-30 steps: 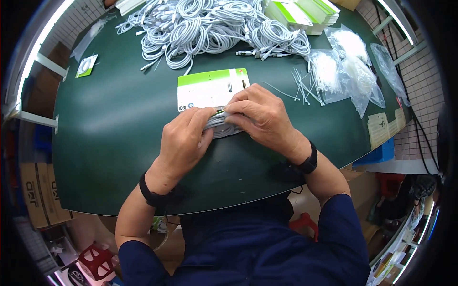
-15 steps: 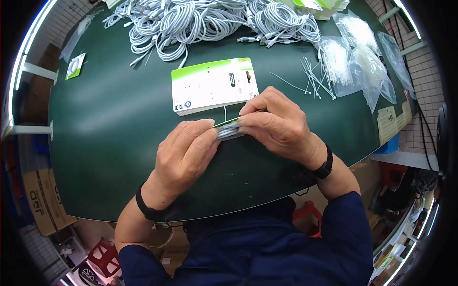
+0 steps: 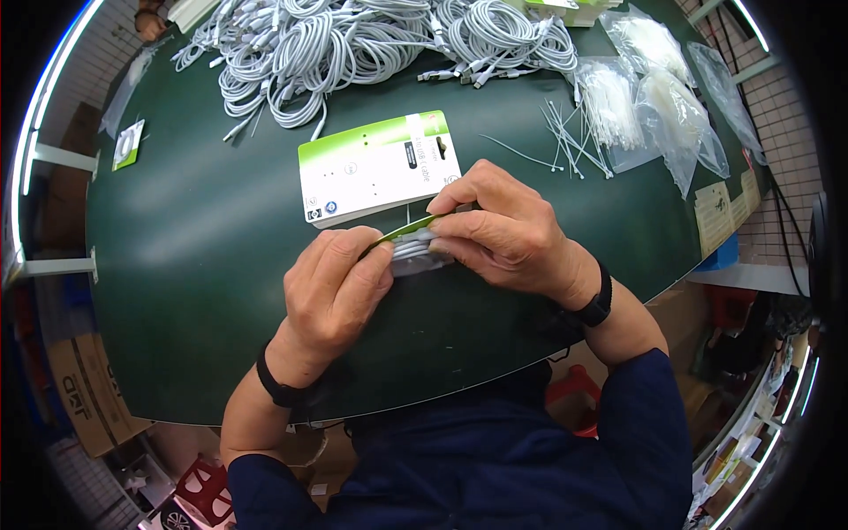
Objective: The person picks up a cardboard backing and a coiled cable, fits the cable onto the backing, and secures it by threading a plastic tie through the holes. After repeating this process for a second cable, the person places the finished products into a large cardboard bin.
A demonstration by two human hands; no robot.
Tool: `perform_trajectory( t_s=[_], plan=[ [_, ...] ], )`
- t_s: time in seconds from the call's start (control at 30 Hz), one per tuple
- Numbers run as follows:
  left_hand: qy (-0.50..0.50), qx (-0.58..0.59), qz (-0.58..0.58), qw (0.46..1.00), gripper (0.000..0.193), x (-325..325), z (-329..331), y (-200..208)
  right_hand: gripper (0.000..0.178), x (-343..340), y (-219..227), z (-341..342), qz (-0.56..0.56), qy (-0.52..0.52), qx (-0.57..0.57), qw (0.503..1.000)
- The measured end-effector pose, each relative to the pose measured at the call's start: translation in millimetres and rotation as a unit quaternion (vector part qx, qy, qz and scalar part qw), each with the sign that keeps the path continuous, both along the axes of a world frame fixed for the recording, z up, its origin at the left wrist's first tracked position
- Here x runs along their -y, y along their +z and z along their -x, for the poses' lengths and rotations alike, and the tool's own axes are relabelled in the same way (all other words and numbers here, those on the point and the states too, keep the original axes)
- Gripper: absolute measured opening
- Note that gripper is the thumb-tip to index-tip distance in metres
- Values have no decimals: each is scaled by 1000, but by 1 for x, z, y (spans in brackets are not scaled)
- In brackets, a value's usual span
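Observation:
Between both hands, over the near half of the green table, is a green-edged packaging card [image 3: 408, 230] with a coiled grey cable [image 3: 410, 251] against its near side. My left hand [image 3: 334, 287] pinches the left end of card and coil between thumb and fingers. Gripping the right end, my right hand [image 3: 503, 231] has its thumb and fingertips pressed near the cable's end. A thin pale strand stands up behind the card, partly hidden. Just beyond the hands lies a stack of white and green packaging cards [image 3: 375, 172], its lower right corner behind my right fingers.
A large heap of coiled grey cables [image 3: 327, 53] fills the far side. Loose cable ties [image 3: 574, 146] and clear bags of ties [image 3: 611, 110] lie to the right. One carded cable [image 3: 128, 146] rests at far left. Another person's hand [image 3: 150, 25] shows at the top left.
The view has shifted slightly, moving the table things left. Both hands keep their hold on card and cable, and the card's green edge shows more. Another person's hand has appeared at the top left.

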State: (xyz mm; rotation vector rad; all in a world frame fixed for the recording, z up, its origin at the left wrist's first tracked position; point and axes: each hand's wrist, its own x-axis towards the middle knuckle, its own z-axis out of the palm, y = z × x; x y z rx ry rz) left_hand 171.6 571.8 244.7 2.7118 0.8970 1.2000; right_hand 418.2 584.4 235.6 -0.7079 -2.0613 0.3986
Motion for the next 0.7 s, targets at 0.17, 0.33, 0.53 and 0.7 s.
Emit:
perform_trajectory(
  t_s=[0.17,0.33,0.53,0.7],
  plan=[
    [-6,11,-27,1000,28,-8,-2,-3,30,-3,0,-1,-33,-13,-9,999],
    [-3,12,-27,1000,28,-2,-6,-1,29,-1,7,-6,-25,-3,12,1000],
    [4,-14,-28,999,24,7,1,0,24,-18,26,-44,111,-110,9,988],
    [-22,-12,-13,1000,23,12,-6,4,22,-32,13,-86,248,-283,226,899]
  ],
)
